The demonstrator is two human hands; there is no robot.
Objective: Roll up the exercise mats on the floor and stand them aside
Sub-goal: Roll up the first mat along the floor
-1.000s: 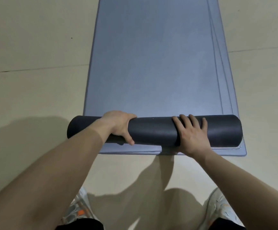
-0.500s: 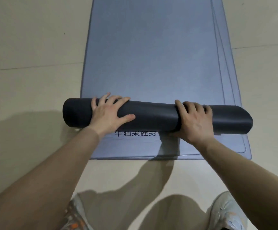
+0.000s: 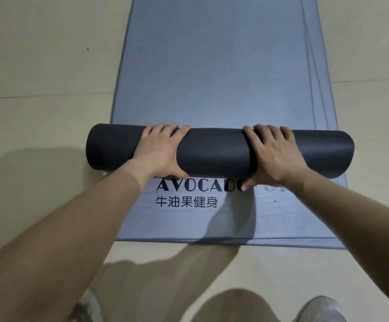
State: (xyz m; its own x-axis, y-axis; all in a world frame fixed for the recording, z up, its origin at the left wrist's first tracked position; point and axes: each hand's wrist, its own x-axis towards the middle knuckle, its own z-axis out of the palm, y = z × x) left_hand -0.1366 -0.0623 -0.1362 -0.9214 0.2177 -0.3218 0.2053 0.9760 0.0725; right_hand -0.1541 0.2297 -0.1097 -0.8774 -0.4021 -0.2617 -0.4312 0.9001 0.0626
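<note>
A dark grey roll of mat (image 3: 214,153) lies crosswise on a stack of blue-grey exercise mats (image 3: 214,66) spread flat on the floor. My left hand (image 3: 161,152) wraps over the roll left of its middle, thumb on the near side. My right hand (image 3: 274,154) grips the roll right of its middle, thumb tucked under. The unrolled part of the top mat stretches away beyond the roll. Below the roll, the mat underneath shows black print reading "AVOCADO" with a line of characters beneath it.
Beige floor tiles (image 3: 37,66) surround the mats on both sides. The near edge of the mat stack (image 3: 212,241) lies just ahead of my feet; a light shoe (image 3: 321,310) shows at bottom right. Offset edges of lower mats show along the right side.
The roll has travelled away from me along the mat and grown thicker. More of the mat below is uncovered, showing its printed lettering. Both hands shifted their hold on the roll.
</note>
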